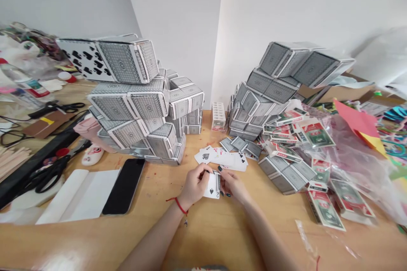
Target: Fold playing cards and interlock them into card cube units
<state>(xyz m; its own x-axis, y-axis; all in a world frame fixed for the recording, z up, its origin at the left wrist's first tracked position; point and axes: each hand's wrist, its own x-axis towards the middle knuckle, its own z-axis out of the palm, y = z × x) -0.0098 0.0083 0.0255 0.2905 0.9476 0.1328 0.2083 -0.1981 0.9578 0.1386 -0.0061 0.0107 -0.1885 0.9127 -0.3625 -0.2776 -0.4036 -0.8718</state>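
While the left hand (194, 184) pinches a white rectangular two-of-spades playing card (210, 188), the right hand (234, 184) pinches its right side above the light-brown wooden table (210, 233)

There is one black phone (124, 186). Right of the phone are two hands, one left hand (193, 184) and one right hand (235, 183), with one two of spades (211, 191) between them. Two big card towers stand past the phone: one left tower (148, 102) just behind it, one right tower (270, 87) far right. Farther right are at least six card boxes (318, 133). The loose cards (229, 160) right of the phone overlap too much to count.
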